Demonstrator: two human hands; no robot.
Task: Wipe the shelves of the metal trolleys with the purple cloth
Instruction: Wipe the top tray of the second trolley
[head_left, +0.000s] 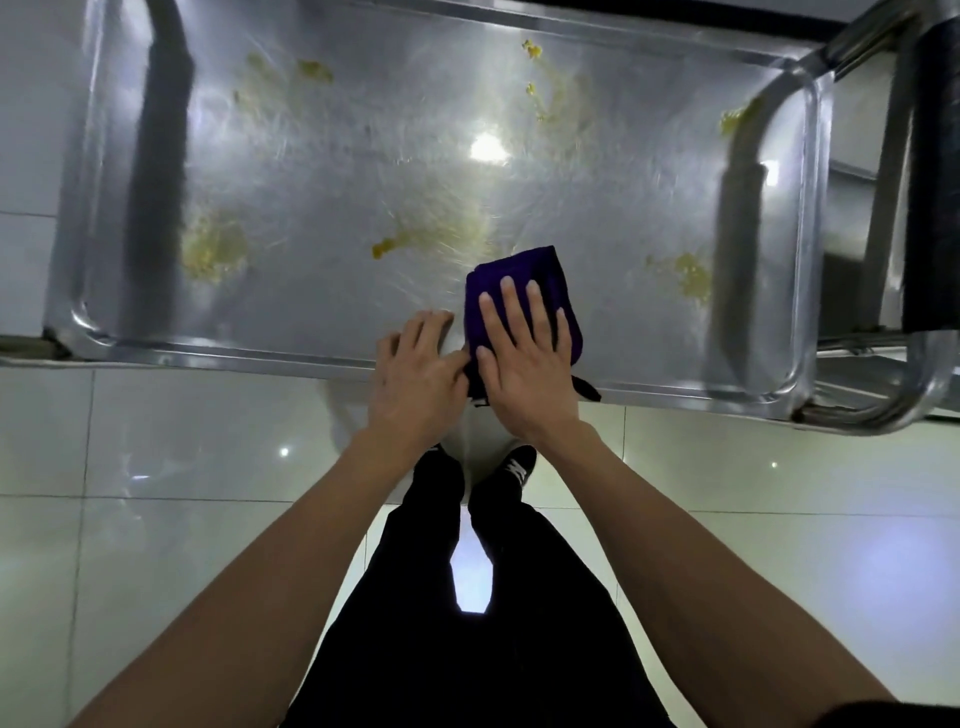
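From the head camera I look straight down on the top shelf (363, 171) of a metal trolley (810, 260). The purple cloth (558, 283) lies folded on that shelf near its front rim, at about five o'clock from the bright light reflection (488, 148). My right hand (524, 358) presses flat on the cloth, fingers straight and spread. My left hand (418, 376) sits just beside it at nine o'clock, fingers loosely bent, its thumb touching the cloth's edge. Yellow smears (213, 249) dot the shelf at ten, twelve and three o'clock from the cloth. Below, I see pale floor tiles (182, 441), black trousers (467, 623) and a black shoe (519, 462).
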